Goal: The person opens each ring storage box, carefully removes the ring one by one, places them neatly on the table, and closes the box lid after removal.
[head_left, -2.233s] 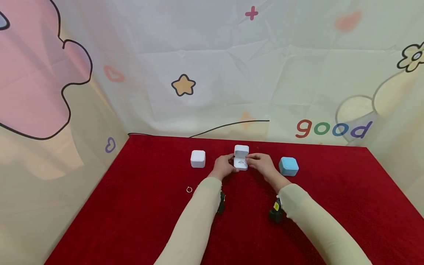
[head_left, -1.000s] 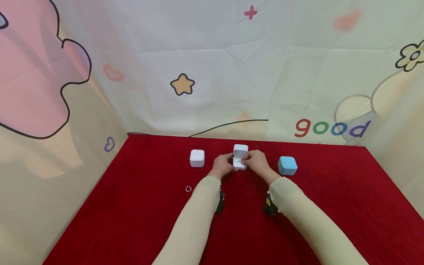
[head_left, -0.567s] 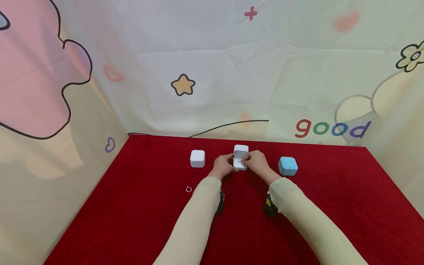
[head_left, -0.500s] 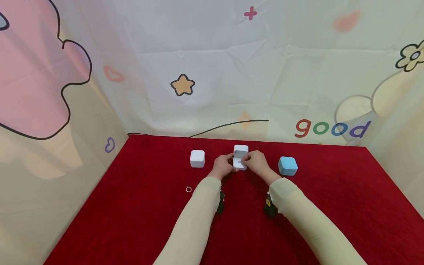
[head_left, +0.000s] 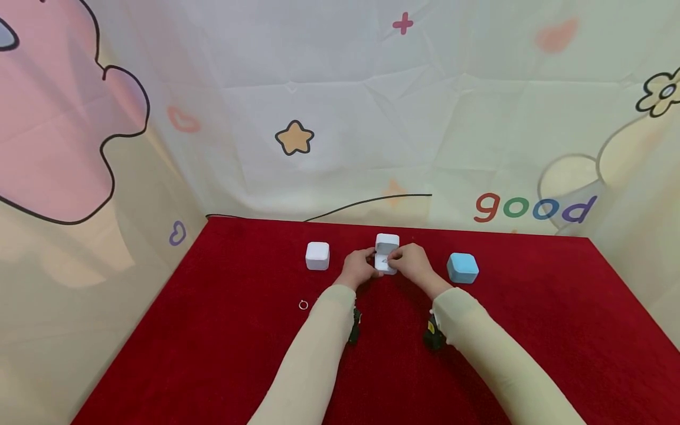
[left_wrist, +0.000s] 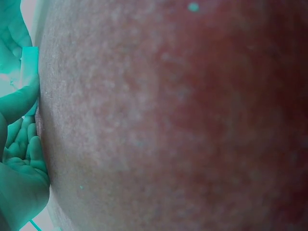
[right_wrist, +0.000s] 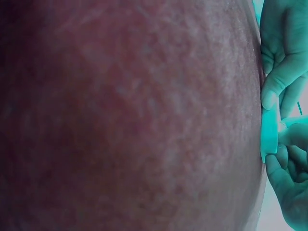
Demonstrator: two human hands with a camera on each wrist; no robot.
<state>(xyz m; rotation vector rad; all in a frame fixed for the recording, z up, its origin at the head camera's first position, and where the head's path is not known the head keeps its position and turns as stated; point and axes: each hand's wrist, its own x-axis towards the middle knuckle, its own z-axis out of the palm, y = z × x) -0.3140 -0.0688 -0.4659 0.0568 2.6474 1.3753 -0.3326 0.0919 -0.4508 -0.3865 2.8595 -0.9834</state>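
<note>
A white ring box (head_left: 386, 244) stands with its lid up near the back of the red cloth, and a ring (head_left: 385, 260) shows in its lower half. My left hand (head_left: 356, 268) grips the box from its left side, the thumb across the front in the left wrist view. Over the ring, my right hand (head_left: 415, 264) reaches in from the right with thumb and index finger pinching it. These fingertips partly cover the ring. In the right wrist view the box front (right_wrist: 269, 132) lies between both hands.
To the left stands a closed white ring box (head_left: 317, 256). A closed light blue ring box (head_left: 463, 268) is right of my right hand. Another ring (head_left: 303, 305) lies on the red cloth (head_left: 212, 354) by my left sleeve. A printed curtain (head_left: 340, 88) hangs behind.
Since the earliest frame my right hand has moved left from the box's right edge onto the ring and stayed there. My left hand keeps its hold on the box.
</note>
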